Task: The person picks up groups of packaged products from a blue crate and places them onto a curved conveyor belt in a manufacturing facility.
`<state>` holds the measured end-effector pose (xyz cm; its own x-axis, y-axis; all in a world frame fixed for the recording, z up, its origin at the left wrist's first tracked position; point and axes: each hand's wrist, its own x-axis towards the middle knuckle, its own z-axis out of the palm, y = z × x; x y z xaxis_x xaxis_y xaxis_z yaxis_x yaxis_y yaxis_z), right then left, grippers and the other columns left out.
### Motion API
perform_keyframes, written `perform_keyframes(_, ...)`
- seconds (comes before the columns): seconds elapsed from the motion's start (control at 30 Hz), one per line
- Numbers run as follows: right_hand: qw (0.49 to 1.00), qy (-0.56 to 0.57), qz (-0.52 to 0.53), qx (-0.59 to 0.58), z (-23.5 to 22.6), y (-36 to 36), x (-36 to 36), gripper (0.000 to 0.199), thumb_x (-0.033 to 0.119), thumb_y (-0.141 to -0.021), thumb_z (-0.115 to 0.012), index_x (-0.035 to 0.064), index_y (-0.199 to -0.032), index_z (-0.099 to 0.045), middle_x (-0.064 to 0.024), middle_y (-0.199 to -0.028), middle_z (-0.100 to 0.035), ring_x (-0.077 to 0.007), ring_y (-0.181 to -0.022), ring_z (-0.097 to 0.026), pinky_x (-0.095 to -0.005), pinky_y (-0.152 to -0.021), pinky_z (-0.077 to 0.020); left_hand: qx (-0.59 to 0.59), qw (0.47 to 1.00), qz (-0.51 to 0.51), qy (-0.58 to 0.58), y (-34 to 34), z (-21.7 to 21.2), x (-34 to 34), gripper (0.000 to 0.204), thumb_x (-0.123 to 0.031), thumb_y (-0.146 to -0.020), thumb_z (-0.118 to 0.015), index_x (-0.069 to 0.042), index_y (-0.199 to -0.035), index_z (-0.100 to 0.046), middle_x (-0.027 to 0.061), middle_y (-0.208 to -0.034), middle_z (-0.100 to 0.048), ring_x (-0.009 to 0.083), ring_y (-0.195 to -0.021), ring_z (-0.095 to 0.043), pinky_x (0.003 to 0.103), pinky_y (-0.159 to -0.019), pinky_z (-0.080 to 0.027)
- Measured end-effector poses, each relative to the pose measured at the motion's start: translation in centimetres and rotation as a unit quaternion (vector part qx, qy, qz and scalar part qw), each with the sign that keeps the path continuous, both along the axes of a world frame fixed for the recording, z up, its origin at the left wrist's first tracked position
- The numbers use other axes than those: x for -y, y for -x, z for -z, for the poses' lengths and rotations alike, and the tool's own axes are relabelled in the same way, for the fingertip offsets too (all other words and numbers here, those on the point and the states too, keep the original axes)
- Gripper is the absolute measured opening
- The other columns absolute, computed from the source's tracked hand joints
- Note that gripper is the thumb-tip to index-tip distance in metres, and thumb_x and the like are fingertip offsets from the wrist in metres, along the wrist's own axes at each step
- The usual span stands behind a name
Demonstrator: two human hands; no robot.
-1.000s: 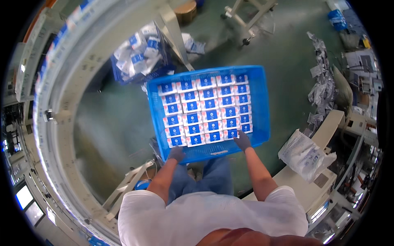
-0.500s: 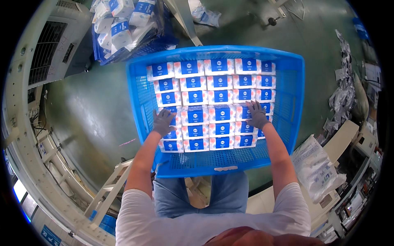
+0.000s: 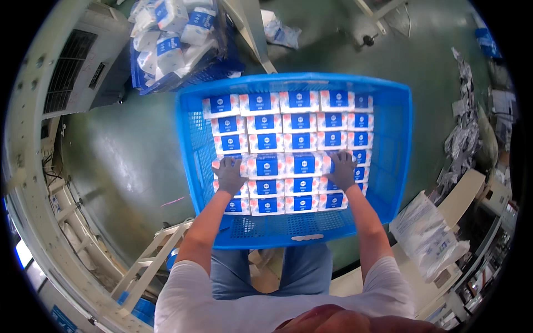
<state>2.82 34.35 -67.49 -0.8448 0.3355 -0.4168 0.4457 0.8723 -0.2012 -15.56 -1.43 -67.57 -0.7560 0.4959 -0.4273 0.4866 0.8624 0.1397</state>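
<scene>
1. Each white pack (image 3: 259,104) carries a dark blue label panel with a pale round emblem at its middle and lines of fine white print under it; that print is too small to make out.
2. On either side of the blue panel, the wrapping shows soft pink and pale blue blotches. The packs are boxy, soft-edged and glossy.
3. They sit in straight rows inside a blue plastic crate (image 3: 391,150) in front of the person, six rows deep, mostly label-up. What the crate rests on is hidden.
4. The fourth row from the far side, the held row (image 3: 304,164), looks slightly larger than its neighbours; white lettering shows along a blue edge of one pack there.
5. The left hand (image 3: 229,175), in a grey glove, has its fingers (image 3: 226,162) spread and bent over the left end of that row.
6. The right hand (image 3: 341,171), gloved alike, bends its fingers over the right end, so the row is gripped between both hands.
7. A whitish sticker (image 3: 307,237) is on the crate's near rim; nothing on it is legible.
8. Upper left, a darker blue basket (image 3: 216,72) holds jumbled packs (image 3: 168,50) with blue panels and white lettering.
9. Right, a crumpled white plastic bag (image 3: 425,238) bears faint blue print.
</scene>
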Motion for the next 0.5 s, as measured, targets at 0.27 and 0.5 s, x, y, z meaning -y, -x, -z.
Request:
perform_keyframes(0.27,0.984,-0.048,-0.023,-0.169,-26.9,0.6,-0.5,0.077,0.024,-0.047,-0.085,0.0207,-0.117,-0.054,-0.0094,-0.119,-0.048,-0.0351,-0.119,-0.044,-0.0588,-0.095,-0.0303,-0.155,0.973,-0.036,-0.168,0.1,-28.5,0.3,0.065,-0.026,-0.055,-0.083,-0.018,-0.115,-0.058,0.0094,-0.116,-0.05,0.0342,-0.119,-0.046,0.065,-0.1,-0.023)
perform_keyframes(0.5,0.856,-0.211,-0.072,-0.466,-53.9,13.5,-0.4,0.063,0.027,-0.059,-0.08,0.0175,-0.116,-0.055,-0.0099,-0.121,-0.049,-0.0376,-0.114,-0.048,-0.0519,-0.094,-0.0386,-0.476,0.835,-0.034,-0.272,9.4,-55.2,1.8,0.056,-0.024,-0.063,-0.078,-0.019,-0.115,-0.057,0.0077,-0.117,-0.052,0.0344,-0.116,-0.048,0.061,-0.1,-0.029)
